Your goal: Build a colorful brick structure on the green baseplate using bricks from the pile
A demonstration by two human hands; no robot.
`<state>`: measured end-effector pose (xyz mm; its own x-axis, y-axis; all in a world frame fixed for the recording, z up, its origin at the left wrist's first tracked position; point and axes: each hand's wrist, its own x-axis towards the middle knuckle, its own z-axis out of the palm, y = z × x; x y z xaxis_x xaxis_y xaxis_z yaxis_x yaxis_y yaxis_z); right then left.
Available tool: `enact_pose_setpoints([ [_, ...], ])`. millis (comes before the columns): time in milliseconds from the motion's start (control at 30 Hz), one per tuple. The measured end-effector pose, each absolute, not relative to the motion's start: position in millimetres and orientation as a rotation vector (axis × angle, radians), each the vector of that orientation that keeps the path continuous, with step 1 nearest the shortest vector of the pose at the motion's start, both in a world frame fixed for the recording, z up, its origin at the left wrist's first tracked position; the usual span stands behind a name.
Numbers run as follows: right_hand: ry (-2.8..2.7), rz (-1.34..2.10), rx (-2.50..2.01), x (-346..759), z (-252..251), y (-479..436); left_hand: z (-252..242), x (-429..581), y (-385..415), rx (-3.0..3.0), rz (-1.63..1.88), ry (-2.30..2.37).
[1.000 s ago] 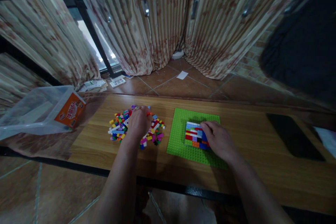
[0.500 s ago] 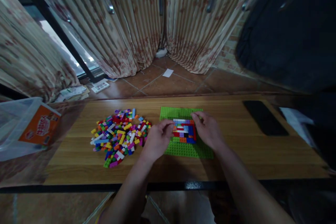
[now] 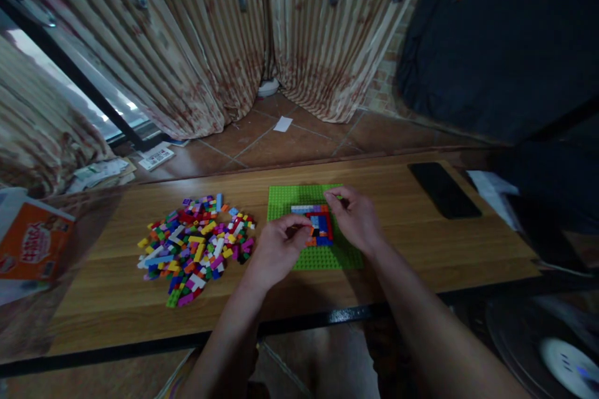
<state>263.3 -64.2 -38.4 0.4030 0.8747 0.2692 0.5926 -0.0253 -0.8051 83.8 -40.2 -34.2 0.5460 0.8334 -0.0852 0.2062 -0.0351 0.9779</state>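
A green studded baseplate (image 3: 281,197) lies on the wooden table, carrying a low build of toy bricks (image 3: 322,223) in blue, red, white and orange. My left hand (image 3: 277,249) reaches over the left part of the build, thumb and forefinger pinched; a bit of orange shows at the fingertips, but whether it is held I cannot make out. My right hand (image 3: 358,218) hovers by the build's upper right corner, its thumb and forefinger close together. Anything between those fingertips is too small to see. Left of the plate spreads a pile of loose mixed bricks (image 3: 199,249).
A black phone (image 3: 444,190) lies on the right of the table (image 3: 393,199), with white paper (image 3: 491,196) beyond it. At far left stands a clear plastic box with an orange label (image 3: 35,243). Curtains (image 3: 210,56) hang behind the table.
The view has shifted, so the table things sit further left. My left hand has moved rightward over the build, covering more of its left part. My right hand stays near the upper right corner.
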Motion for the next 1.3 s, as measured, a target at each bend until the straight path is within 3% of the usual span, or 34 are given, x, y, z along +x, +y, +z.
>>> enact_pose_setpoints([
  [1300, -1.403, 0.4, -1.719, 260.3, -34.4, -64.7, -30.6, 91.1, -53.5, 2.362, 0.501, 0.999],
])
